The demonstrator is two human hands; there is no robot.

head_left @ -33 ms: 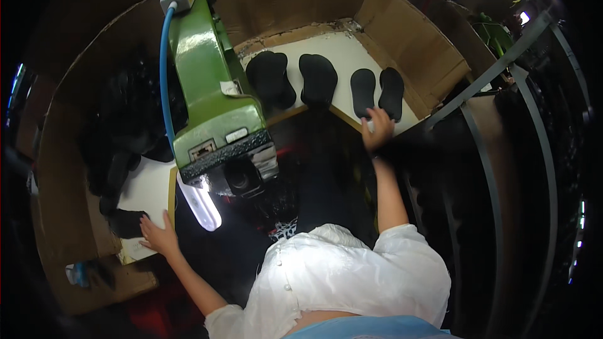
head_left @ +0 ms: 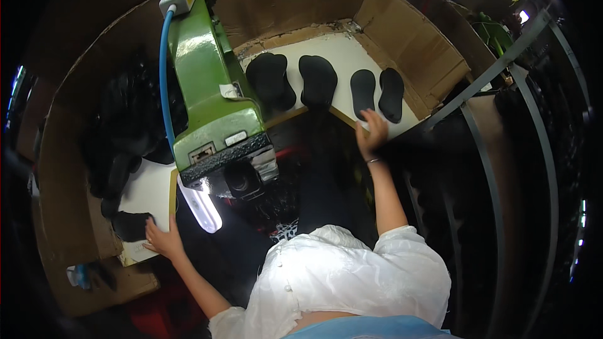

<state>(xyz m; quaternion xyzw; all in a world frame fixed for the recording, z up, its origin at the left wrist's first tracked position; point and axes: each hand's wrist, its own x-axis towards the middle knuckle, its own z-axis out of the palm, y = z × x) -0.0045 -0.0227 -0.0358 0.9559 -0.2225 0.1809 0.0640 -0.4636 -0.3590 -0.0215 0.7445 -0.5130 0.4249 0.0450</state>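
Note:
On the white board of the bench lies a pair of slim black insoles, the left insole (head_left: 363, 93) beside the right insole (head_left: 391, 94). Just below them my right hand (head_left: 372, 133) has its fingers apart and holds nothing; its fingertips are by the left insole's lower end. Two thicker piles, a left pile of black insoles (head_left: 270, 78) and a right pile (head_left: 318, 80), lie nearer the machine. At the far left my left hand (head_left: 163, 238) rests its fingertips on the edge of a dark insole-like piece (head_left: 130, 226), thumb stretched away from the fingers.
A green machine (head_left: 213, 81) with a blue cable (head_left: 164, 81) rises between the two board sections. Below its head glows a white lamp (head_left: 201, 204). Cardboard walls (head_left: 408, 37) ring the bench, a dark heap (head_left: 125, 107) fills its left, and metal rack bars (head_left: 487, 157) stand at right.
My right hand has drawn slightly down and left, off the right insole's lower end. My left hand has shifted a little right, and the dark piece has moved slightly with it.

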